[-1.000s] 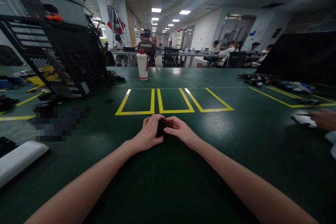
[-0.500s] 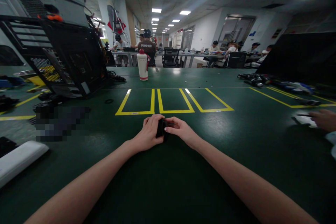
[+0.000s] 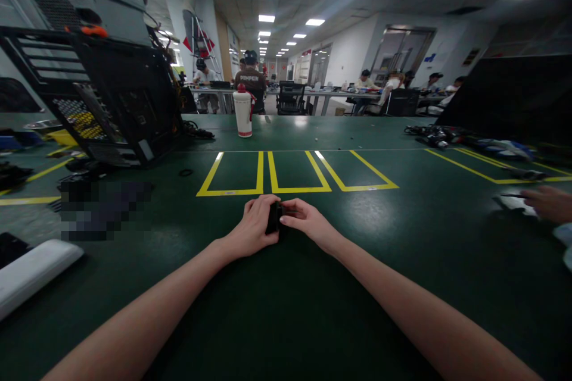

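Note:
Between my two hands is a small, dark, blocky object (image 3: 273, 218), just in front of the taped boxes on the green table (image 3: 286, 309). My left hand (image 3: 254, 223) is wrapped round its left side, fingers over the top and thumb at the near edge. From the right, the thumb and fingers of my right hand (image 3: 304, 220) pinch at the object's right side. What the right fingertips grip is too dark and small to make out. The object's exact kind cannot be told.
Yellow tape outlines (image 3: 299, 189) lie ahead of my hands. Beyond them stands a white bottle with a red lid (image 3: 243, 112). A black computer case (image 3: 120, 101) is at the left, a white bar-shaped thing (image 3: 38, 274) nearer. Another person's hand (image 3: 549, 203) works at the right.
My hands and the dark object stay in nearly the same place. At the right, the other person's hand shifts slightly.

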Motion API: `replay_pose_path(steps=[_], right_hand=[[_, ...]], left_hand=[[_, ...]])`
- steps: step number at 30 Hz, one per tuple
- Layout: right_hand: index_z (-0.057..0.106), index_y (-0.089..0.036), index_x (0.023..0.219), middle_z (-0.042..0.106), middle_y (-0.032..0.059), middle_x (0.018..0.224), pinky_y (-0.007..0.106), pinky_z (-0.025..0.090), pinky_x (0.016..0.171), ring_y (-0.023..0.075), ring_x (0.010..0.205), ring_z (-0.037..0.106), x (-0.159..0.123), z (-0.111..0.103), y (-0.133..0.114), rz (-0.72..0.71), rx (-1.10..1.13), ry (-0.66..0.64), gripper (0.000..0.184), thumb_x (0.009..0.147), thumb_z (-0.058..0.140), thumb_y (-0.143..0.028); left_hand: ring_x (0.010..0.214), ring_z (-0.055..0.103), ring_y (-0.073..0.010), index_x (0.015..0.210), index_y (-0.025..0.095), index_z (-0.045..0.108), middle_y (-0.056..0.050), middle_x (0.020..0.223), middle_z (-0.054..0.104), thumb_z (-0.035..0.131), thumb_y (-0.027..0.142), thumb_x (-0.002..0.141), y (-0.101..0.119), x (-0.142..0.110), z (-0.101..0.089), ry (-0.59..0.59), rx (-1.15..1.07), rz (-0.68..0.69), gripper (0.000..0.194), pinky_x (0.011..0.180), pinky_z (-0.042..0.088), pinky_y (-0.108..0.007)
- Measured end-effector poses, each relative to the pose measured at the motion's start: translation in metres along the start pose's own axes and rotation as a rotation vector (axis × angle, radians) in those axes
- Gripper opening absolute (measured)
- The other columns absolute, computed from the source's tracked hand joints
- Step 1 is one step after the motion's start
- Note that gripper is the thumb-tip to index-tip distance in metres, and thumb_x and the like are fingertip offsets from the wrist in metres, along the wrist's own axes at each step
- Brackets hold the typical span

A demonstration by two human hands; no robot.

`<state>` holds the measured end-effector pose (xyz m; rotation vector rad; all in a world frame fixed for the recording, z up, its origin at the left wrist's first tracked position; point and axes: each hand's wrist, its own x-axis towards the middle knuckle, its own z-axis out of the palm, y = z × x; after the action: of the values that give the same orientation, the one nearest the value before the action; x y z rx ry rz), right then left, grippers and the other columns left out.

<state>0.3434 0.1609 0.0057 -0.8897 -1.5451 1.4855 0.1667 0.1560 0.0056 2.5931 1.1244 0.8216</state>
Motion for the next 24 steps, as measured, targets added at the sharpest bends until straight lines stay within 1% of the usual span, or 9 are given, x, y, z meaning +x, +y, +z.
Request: replay_pose_path(steps=[2, 4, 8, 10, 12, 15, 17, 19, 24], right_hand=[[0.049, -0.020, 0.093, 0.055, 0.0014, 0.101, 0.039, 0.040, 0.092, 0.0173, 0.101, 0.053, -0.0015, -0.0007, -0.0008, -0.011, 0.029, -0.040, 0.035, 0.063, 0.067, -0.018], [0.048, -0.021, 0.092, 0.054, 0.0010, 0.103, 0.039, 0.040, 0.092, 0.0175, 0.102, 0.053, -0.0033, 0.0000, -0.0020, -0.023, 0.045, -0.049, 0.037, 0.062, 0.068, -0.017], [0.050, -0.020, 0.089, 0.055, 0.0008, 0.098, 0.037, 0.042, 0.090, 0.0161, 0.098, 0.054, -0.0043, 0.0029, -0.0034, -0.049, 0.017, -0.011, 0.025, 0.068, 0.063, -0.022], [0.051, -0.020, 0.091, 0.055, 0.0008, 0.097, 0.037, 0.042, 0.090, 0.0156, 0.096, 0.055, -0.0032, 0.0033, -0.0028, -0.053, -0.022, 0.031, 0.024, 0.070, 0.062, -0.023], [0.051, -0.020, 0.094, 0.055, 0.0016, 0.098, 0.037, 0.041, 0.091, 0.0160, 0.097, 0.054, -0.0020, 0.0023, -0.0018, -0.028, -0.063, 0.052, 0.026, 0.070, 0.061, -0.025], [0.050, -0.020, 0.096, 0.054, 0.0024, 0.102, 0.039, 0.039, 0.092, 0.0169, 0.100, 0.053, -0.0015, 0.0002, -0.0002, -0.003, -0.051, -0.009, 0.029, 0.069, 0.062, -0.024], [0.049, -0.021, 0.095, 0.053, 0.0017, 0.103, 0.039, 0.039, 0.092, 0.0171, 0.102, 0.052, -0.0021, -0.0002, 0.0009, -0.027, -0.010, -0.050, 0.035, 0.065, 0.066, -0.019], [0.047, -0.021, 0.093, 0.053, 0.0009, 0.102, 0.038, 0.040, 0.092, 0.0169, 0.101, 0.053, -0.0029, 0.0008, 0.0017, -0.054, 0.020, -0.059, 0.037, 0.062, 0.068, -0.016], [0.048, -0.020, 0.089, 0.054, 0.0009, 0.097, 0.036, 0.041, 0.091, 0.0156, 0.098, 0.054, -0.0035, 0.0044, 0.0004, -0.066, 0.012, -0.004, 0.023, 0.070, 0.062, -0.019]], left_hand=[[0.111, 0.039, -0.0251, 0.118, 0.023, 0.026, -0.008, 0.116, 0.040, 0.056, 0.022, 0.068, 0.0001, -0.0001, -0.0005, -0.010, -0.007, -0.006, 0.059, 0.096, 0.025, -0.044], [0.111, 0.038, -0.0254, 0.119, 0.023, 0.026, -0.008, 0.117, 0.039, 0.057, 0.022, 0.068, 0.0000, -0.0003, -0.0006, -0.015, -0.012, -0.012, 0.059, 0.096, 0.025, -0.045], [0.111, 0.038, -0.0254, 0.119, 0.024, 0.026, -0.007, 0.117, 0.039, 0.056, 0.021, 0.069, 0.0000, -0.0004, -0.0008, -0.015, -0.010, -0.022, 0.058, 0.096, 0.025, -0.045], [0.111, 0.039, -0.0249, 0.118, 0.024, 0.026, -0.007, 0.116, 0.040, 0.056, 0.022, 0.069, 0.0004, -0.0003, -0.0012, -0.013, -0.010, -0.020, 0.057, 0.096, 0.025, -0.045], [0.110, 0.039, -0.0246, 0.118, 0.024, 0.027, -0.007, 0.116, 0.040, 0.056, 0.022, 0.070, 0.0011, -0.0003, -0.0020, -0.015, -0.012, -0.017, 0.057, 0.096, 0.025, -0.044], [0.110, 0.039, -0.0244, 0.118, 0.024, 0.027, -0.007, 0.116, 0.040, 0.055, 0.022, 0.070, 0.0020, -0.0003, -0.0033, -0.024, -0.017, -0.019, 0.056, 0.096, 0.025, -0.044], [0.110, 0.039, -0.0242, 0.118, 0.023, 0.027, -0.007, 0.115, 0.040, 0.056, 0.021, 0.069, 0.0021, -0.0003, -0.0036, -0.024, -0.020, -0.018, 0.057, 0.096, 0.026, -0.044], [0.110, 0.039, -0.0244, 0.119, 0.021, 0.027, -0.008, 0.115, 0.040, 0.057, 0.021, 0.068, 0.0017, -0.0003, -0.0033, -0.022, -0.018, -0.017, 0.059, 0.096, 0.026, -0.043], [0.110, 0.038, -0.0244, 0.118, 0.022, 0.027, -0.008, 0.114, 0.040, 0.055, 0.019, 0.068, 0.0011, -0.0001, -0.0012, -0.007, -0.009, -0.019, 0.057, 0.095, 0.026, -0.044]])
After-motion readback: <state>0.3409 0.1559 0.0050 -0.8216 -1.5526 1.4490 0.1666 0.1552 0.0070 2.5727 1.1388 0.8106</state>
